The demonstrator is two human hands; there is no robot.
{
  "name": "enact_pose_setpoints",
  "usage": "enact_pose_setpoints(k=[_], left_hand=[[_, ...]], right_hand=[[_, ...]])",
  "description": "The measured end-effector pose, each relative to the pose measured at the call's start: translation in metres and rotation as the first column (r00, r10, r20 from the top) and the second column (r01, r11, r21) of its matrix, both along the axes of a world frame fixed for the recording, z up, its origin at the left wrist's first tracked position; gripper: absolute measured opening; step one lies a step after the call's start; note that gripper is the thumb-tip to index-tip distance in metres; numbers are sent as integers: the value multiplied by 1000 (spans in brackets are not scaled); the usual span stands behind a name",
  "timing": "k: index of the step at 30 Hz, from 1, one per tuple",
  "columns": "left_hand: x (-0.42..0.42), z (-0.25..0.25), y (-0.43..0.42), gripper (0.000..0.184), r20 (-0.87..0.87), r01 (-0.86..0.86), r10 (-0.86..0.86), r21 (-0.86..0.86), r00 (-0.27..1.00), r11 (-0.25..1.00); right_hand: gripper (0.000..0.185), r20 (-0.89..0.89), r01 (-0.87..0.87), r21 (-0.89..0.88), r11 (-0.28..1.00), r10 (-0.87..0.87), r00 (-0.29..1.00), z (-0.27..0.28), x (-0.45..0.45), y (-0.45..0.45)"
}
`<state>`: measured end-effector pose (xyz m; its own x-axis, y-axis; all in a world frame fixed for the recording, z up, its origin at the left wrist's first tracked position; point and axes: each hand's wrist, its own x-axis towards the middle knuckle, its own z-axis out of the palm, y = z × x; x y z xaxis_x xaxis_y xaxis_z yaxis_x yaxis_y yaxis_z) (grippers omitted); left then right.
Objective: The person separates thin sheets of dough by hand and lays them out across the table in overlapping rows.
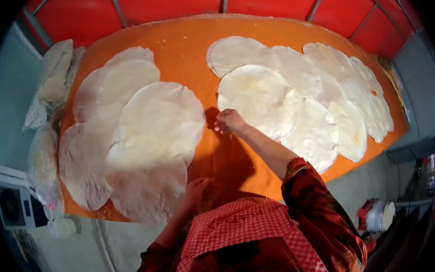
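Note:
Large thin round flatbreads lie in overlapping groups on an orange cloth (183, 39). My right hand (230, 121) is over the cloth, at the lower left edge of a pale flatbread (255, 96) in the right group. Its fingers are curled together, and what they hold, if anything, is hidden. Lower down, in shadow, my left hand (197, 188) is near the right edge of a flatbread (147, 191) in the left group. Its fingers are too dark to make out. A bright flatbread (161, 120) lies on top of that left group.
Red panels (171, 1) with metal bars stand behind the cloth. Plastic-wrapped bundles (54, 76) line the left side. A grey floor (359, 179) shows below. At the lower right stands a red and white container (377, 215). I wear a checked apron (242, 220).

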<state>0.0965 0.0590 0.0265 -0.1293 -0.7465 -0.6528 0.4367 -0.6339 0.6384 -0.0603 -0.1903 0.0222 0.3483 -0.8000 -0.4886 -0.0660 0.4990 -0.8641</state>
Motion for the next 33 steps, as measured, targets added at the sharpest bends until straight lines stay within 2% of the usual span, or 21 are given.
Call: enact_pose_setpoints(k=[2,3,4,5,6,7,9,12,15,18,19,20,22,23,24,25,27,28,29,32,33], left_hand=[[35,-52,-5,9,117,-79,123,-324,985,943],[53,-54,-16,1,236,-233,384,-486,893,842],[82,-48,-33,7,335,-258,587,-663,737,703],[116,-57,-45,14,357,-271,714,-750,602,603],[176,-118,-57,17,394,-145,822,-862,410,485],[195,-114,-67,27,504,-176,850,-833,149,525],[250,-146,-87,38,696,-360,718,-672,-10,647],[247,-92,-100,39,563,-641,701,-350,438,683],[245,-60,-106,29,436,-578,578,-150,689,802],[262,-71,-119,18,-46,-519,525,-239,850,821],[256,-68,-118,17,179,-399,498,-402,848,824],[244,-39,-113,16,388,-242,490,-535,781,809],[225,-31,-94,15,575,23,548,-703,607,711],[217,-48,-81,15,570,106,603,-769,558,630],[217,-71,-65,15,478,-41,507,-698,717,715],[218,-94,-50,15,345,-188,447,-578,826,794],[160,-56,-36,12,153,-394,411,-131,899,910],[140,-54,-33,9,326,-413,439,-148,837,899],[132,-43,-24,8,512,-340,368,-153,776,928],[119,-37,-10,7,685,-257,420,-332,596,907],[119,-41,-10,6,728,-220,433,-376,531,900]], right_hand=[[11,-100,-7,-57,998,1,995,-12,-4,17],[12,-102,-24,-82,996,16,995,-19,-9,26],[12,-98,-48,-105,993,38,994,-28,-14,38],[14,-78,-113,-146,983,103,992,-40,-23,46],[14,-96,-135,-97,986,126,987,-37,-28,56],[14,-115,-150,-51,987,143,983,-29,-30,66],[14,-133,-204,12,979,204,970,-22,-28,83],[15,-116,-240,42,970,244,963,-29,-31,91],[15,-92,-247,62,967,252,963,-36,-31,93],[16,-96,-243,27,970,245,965,-33,-40,94],[16,-101,-250,2,968,249,963,-29,-42,96],[14,-129,-229,8,973,228,965,-22,-43,98],[10,-202,-178,-319,931,117,972,-45,-57,100],[10,-225,-164,-477,864,60,972,-52,-63,97],[17,-400,-223,-705,674,-117,909,-43,-69,92],[19,-429,-230,-744,628,-184,884,-32,-73,87],[22,-467,-244,-805,541,-324,822,-18,-77,76],[33,-481,-314,-841,440,-345,806,-18,-78,70],[38,-545,-361,-812,459,-375,750,-18,-75,66],[58,-753,-557,-655,511,-381,536,-28,-66,48],[57,-785,-594,-618,516,-366,499,-30,-65,42]])
